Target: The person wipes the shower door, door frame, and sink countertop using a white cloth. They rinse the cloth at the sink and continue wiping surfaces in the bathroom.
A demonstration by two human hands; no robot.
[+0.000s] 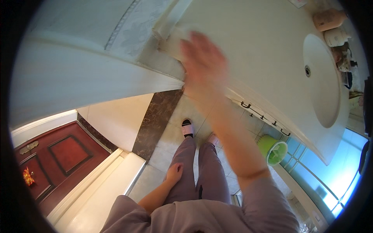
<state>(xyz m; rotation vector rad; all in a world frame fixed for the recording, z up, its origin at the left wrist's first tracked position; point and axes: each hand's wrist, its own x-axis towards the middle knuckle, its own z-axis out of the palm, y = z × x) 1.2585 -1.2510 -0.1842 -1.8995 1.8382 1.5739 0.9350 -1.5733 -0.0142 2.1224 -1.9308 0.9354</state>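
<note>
My right hand, blurred, is stretched forward over the near left end of a pale washbasin countertop. Its fingers look fairly straight and I see no object with it; whether it touches the counter I cannot tell. My left hand hangs low by my left thigh, its fingers curled, with nothing visible in it. An oval white sink with a metal drain is set in the counter to the right.
Bottles line the counter's far right edge. Dark hooks run along its front, above a green bucket. A white door or panel stands at left, with a dark red door beyond. Pale tiles lie underfoot.
</note>
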